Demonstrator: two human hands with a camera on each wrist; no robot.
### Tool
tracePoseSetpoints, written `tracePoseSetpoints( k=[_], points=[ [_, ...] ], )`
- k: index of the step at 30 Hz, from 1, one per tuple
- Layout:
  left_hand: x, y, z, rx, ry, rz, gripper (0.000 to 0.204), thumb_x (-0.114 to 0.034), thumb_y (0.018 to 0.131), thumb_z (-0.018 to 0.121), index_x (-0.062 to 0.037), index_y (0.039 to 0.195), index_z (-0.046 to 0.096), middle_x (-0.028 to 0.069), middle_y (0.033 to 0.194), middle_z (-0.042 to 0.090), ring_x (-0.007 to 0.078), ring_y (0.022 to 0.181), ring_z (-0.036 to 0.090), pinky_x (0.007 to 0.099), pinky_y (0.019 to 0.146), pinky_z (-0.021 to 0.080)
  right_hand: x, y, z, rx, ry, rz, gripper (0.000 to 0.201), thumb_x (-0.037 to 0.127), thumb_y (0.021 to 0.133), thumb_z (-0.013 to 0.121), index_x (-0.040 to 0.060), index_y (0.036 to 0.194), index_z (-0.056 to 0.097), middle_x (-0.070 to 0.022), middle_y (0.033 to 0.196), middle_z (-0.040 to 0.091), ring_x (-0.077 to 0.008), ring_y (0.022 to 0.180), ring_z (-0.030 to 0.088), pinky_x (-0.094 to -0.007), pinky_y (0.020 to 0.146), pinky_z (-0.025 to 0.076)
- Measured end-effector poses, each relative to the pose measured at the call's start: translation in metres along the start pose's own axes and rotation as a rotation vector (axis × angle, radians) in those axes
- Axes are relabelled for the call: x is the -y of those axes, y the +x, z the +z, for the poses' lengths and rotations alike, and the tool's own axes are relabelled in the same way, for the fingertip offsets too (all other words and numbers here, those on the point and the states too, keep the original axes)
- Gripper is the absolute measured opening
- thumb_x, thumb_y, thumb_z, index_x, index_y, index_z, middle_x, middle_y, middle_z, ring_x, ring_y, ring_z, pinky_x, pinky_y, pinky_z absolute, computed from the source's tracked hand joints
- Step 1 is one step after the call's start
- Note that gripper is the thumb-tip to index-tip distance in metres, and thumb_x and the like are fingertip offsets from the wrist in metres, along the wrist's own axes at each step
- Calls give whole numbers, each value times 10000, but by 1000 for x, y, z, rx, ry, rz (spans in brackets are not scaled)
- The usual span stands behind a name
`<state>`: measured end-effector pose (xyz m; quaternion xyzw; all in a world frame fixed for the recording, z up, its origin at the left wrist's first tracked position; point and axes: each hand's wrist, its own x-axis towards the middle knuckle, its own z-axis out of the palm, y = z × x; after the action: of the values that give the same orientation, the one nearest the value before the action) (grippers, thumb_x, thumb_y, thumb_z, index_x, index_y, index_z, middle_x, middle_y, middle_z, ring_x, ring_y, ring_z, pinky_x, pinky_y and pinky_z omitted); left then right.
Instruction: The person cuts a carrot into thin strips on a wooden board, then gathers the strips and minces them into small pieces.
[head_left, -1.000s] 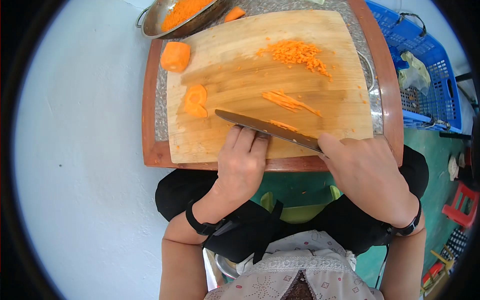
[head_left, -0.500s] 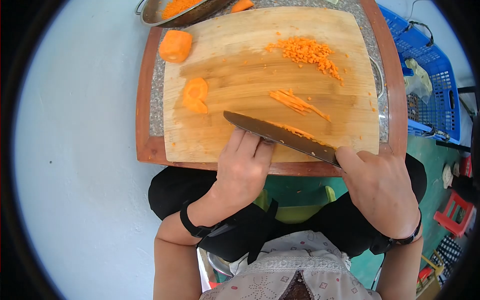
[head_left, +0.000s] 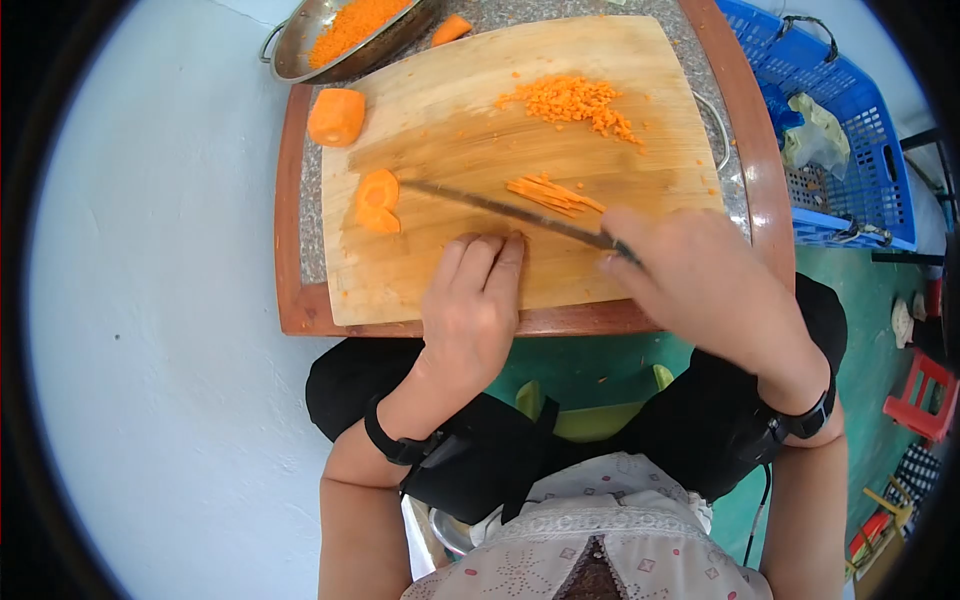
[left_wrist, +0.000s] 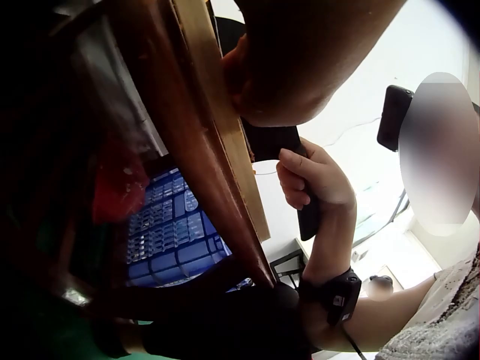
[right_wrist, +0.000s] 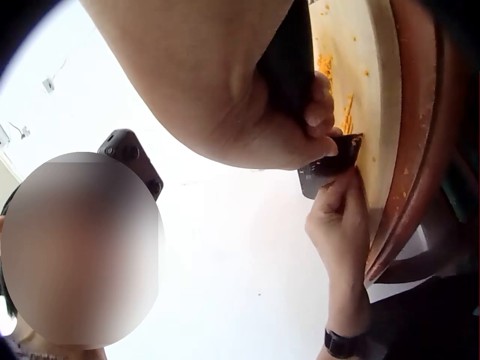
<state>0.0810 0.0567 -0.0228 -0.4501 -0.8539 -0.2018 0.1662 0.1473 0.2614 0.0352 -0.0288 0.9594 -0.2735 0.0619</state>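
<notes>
In the head view my right hand (head_left: pixel 705 285) grips the knife (head_left: pixel 500 208) by its handle. The blade slants over the cutting board (head_left: pixel 440 290), its tip beside the carrot slices (head_left: pixel 378 200) at left. My left hand (head_left: pixel 470 305) rests its fingertips on the board near the front edge, on the near side of the blade; what lies under them is hidden. Carrot strips (head_left: pixel 553 194) lie just beyond the blade, and diced carrot (head_left: pixel 570 100) is heaped farther back. In the right wrist view the broad blade (right_wrist: pixel 330 166) stands close to my left hand (right_wrist: pixel 341 225).
A carrot chunk (head_left: pixel 337 117) sits at the board's back left corner. Behind it are a metal pan (head_left: pixel 292 50) of shredded carrot and a carrot piece (head_left: pixel 451 29). A blue basket (head_left: pixel 870 150) stands right of the table and a red stool (head_left: pixel 920 398) beyond.
The knife has moved up and left, away from my left fingers, and its blade appears narrower. Thin strips seen beside the blade before are no longer visible there. My left fingers reach farther onto the board.
</notes>
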Motion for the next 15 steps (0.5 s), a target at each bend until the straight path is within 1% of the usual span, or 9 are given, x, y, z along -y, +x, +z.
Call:
tracePoseSetpoints(
  k=[3, 4, 7, 8, 10, 11, 13, 14, 15],
  points=[
    [3, 4, 5, -10, -25, -17, 236, 81, 727, 663, 30, 955, 688, 127, 877, 612, 295, 805, 589, 363, 717, 501, -12, 3, -5, -122, 70, -39, 233, 187, 881, 607, -37, 947, 606, -240, 746, 638, -415, 740, 642, -475, 664, 512],
    [4, 7, 8, -25, -39, -15, 225, 75, 731, 667, 26, 949, 690, 122, 866, 613, 293, 797, 587, 361, 712, 499, -19, 6, -5, -156, 135, -72, 260, 201, 884, 612, -33, 997, 624, -265, 797, 632, -440, 730, 619, -451, 665, 517],
    [8, 21, 15, -68, -78, -32, 168, 50, 755, 681, 16, 919, 692, 122, 828, 612, 284, 765, 586, 346, 697, 498, -25, 11, -14, -76, 347, -11, 276, 211, 910, 603, -32, 1040, 615, -210, 710, 628, -351, 584, 621, -387, 569, 508],
    [8, 25, 17, -83, -91, -40, 145, 41, 764, 686, 13, 906, 692, 124, 814, 611, 281, 752, 587, 340, 692, 498, -25, 11, -17, -16, 444, 68, 278, 220, 920, 602, -29, 1045, 610, -170, 681, 611, -298, 543, 599, -359, 536, 492],
    [12, 29, 21, -131, -209, -130, 78, 21, 787, 694, 7, 864, 687, 106, 786, 611, 243, 737, 602, 317, 678, 494, -27, 10, -21, 102, 635, 230, 284, 237, 939, 599, -23, 1055, 601, -89, 623, 577, -192, 462, 555, -302, 469, 458],
    [13, 30, 21, -155, -270, -175, 46, 10, 799, 698, 4, 843, 685, 97, 772, 611, 225, 729, 609, 306, 672, 492, -29, 8, -22, 113, 692, 230, 281, 243, 945, 598, -19, 1047, 598, -63, 616, 555, -152, 454, 530, -283, 450, 438],
    [12, 37, 8, -149, -374, -318, 65, -46, 843, 683, 14, 867, 668, 87, 759, 632, 217, 723, 620, 320, 654, 500, -34, 6, -22, 135, 807, 230, 278, 257, 956, 597, -11, 1029, 591, -11, 601, 512, -71, 438, 480, -246, 411, 398],
    [14, 39, 2, -145, -425, -391, 94, -74, 866, 675, 18, 879, 660, 82, 753, 643, 213, 721, 626, 327, 645, 504, -36, 4, -22, 160, 852, 243, 267, 256, 954, 601, -3, 1020, 587, -6, 597, 501, -73, 432, 470, -243, 407, 390],
    [23, 40, 0, -153, -704, -539, 117, -105, 895, 658, 7, 927, 652, 71, 804, 646, 191, 746, 628, 309, 669, 504, -39, 4, -24, 185, 896, 255, 258, 255, 953, 605, 5, 1011, 583, -1, 593, 491, -74, 426, 460, -240, 403, 382]
  ],
)
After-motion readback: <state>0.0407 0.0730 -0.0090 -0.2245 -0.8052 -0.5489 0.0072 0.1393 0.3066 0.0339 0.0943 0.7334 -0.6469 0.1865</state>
